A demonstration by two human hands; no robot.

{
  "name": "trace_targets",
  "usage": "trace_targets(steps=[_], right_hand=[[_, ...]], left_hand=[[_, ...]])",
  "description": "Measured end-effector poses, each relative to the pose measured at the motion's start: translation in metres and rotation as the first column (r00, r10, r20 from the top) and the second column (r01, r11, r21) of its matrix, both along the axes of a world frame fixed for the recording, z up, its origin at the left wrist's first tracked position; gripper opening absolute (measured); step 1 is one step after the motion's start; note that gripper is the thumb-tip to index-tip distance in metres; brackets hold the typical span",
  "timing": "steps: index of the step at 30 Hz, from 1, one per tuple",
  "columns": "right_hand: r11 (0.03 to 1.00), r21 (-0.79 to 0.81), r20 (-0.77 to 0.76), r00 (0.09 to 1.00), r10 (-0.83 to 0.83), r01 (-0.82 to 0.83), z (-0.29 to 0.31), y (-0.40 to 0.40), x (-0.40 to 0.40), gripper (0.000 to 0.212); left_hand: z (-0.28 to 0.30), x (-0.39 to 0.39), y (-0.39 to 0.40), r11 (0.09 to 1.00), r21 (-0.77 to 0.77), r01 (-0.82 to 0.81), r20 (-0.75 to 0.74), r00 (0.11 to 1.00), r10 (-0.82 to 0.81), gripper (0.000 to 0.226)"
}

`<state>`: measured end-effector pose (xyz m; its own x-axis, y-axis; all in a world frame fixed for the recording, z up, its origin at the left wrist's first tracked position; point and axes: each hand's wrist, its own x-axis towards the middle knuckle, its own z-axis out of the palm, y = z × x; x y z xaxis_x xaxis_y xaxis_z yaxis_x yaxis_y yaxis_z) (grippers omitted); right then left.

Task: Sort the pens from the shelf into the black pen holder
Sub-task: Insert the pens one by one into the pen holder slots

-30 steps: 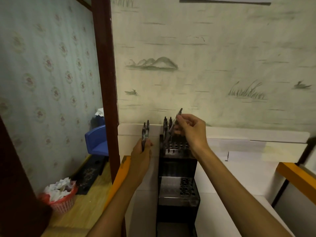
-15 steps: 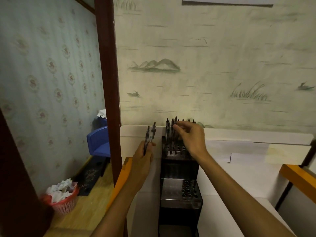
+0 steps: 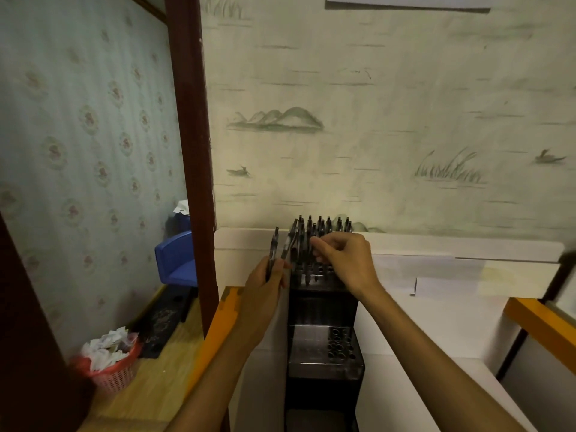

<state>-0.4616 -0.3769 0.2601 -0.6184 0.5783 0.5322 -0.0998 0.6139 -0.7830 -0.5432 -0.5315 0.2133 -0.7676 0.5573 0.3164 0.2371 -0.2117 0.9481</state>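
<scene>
Two hands in view, head cam. Our left hand (image 3: pixel 265 283) grips a small bunch of dark pens (image 3: pixel 274 251), approx 2–3 (exact count unclear, blurred), fingers curled round the lower barrels; pens point up, slightly fanned, just left of the black pen holder (image 3: pixel 322 307). Our right hand (image 3: pixel 346 260) sits at the holder's top tier, fingers curled in among the standing pens (image 3: pixel 321 227); fingertips look pinched on one barrel, but we cannot tell for sure w/ the blur. Standing pens fill the top tier, upright, caps/clips up, against the wall behind.

Holder: tall, black, tiered; lower tier (image 3: pixel 325 350) shows round holes on its right side, no pens in them. It stands on the white shelf (image 3: pixel 436 322), btwn our two forearms.

Surroundings: orange edge strip (image 3: pixel 218 325) at shelf's left side; dark wooden post (image 3: pixel 190 135); blue chair (image 3: pixel 176 260) beyond it; red basket (image 3: pixel 113 369) w/ crumpled paper on the floor, lower left.
</scene>
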Motion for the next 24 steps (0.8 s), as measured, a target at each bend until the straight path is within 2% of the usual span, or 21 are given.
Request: trace_targets(steps=[1, 3, 6, 12, 15, 20, 24], right_hand=[[0.989, -0.09, -0.025, 0.993, 0.113, -0.115, 0.002, -0.003, 0.003, 0.009], [0.943, -0.196, -0.066, 0.963, 0.263, -0.27, 0.005, -0.008, 0.007, 0.012], [0.9, -0.258, -0.107, 0.936, 0.335, -0.351, 0.006, -0.011, 0.008, 0.019], [0.823, -0.414, -0.182, 0.921, 0.344, -0.39, 0.004, -0.015, 0.008, 0.02], [0.804, -0.442, -0.204, 0.918, 0.34, -0.397, 0.006, -0.017, 0.008, 0.02], [0.843, -0.444, -0.307, 0.935, 0.176, -0.304, 0.019, -0.007, 0.008, 0.017], [0.938, -0.306, -0.297, 0.952, 0.07, -0.165, 0.03, 0.012, 0.012, 0.015]], left_hand=[[0.0, 0.0, 0.001, 1.0, -0.01, -0.006, -0.006, 1.0, 0.006, 0.024], [-0.002, 0.0, 0.005, 1.0, -0.026, -0.011, -0.016, 1.0, 0.011, 0.025], [-0.003, 0.004, 0.009, 1.0, -0.025, 0.012, -0.034, 0.999, -0.013, 0.027], [-0.002, 0.007, 0.014, 0.997, -0.039, 0.074, -0.043, 0.996, -0.076, 0.028], [-0.001, 0.009, 0.014, 0.996, -0.026, 0.084, -0.048, 0.995, -0.085, 0.027], [0.002, 0.005, 0.01, 0.999, -0.045, 0.0, -0.088, 0.996, -0.004, 0.026], [0.001, -0.004, 0.003, 0.993, -0.082, -0.08, -0.08, 0.994, 0.073, 0.025]])
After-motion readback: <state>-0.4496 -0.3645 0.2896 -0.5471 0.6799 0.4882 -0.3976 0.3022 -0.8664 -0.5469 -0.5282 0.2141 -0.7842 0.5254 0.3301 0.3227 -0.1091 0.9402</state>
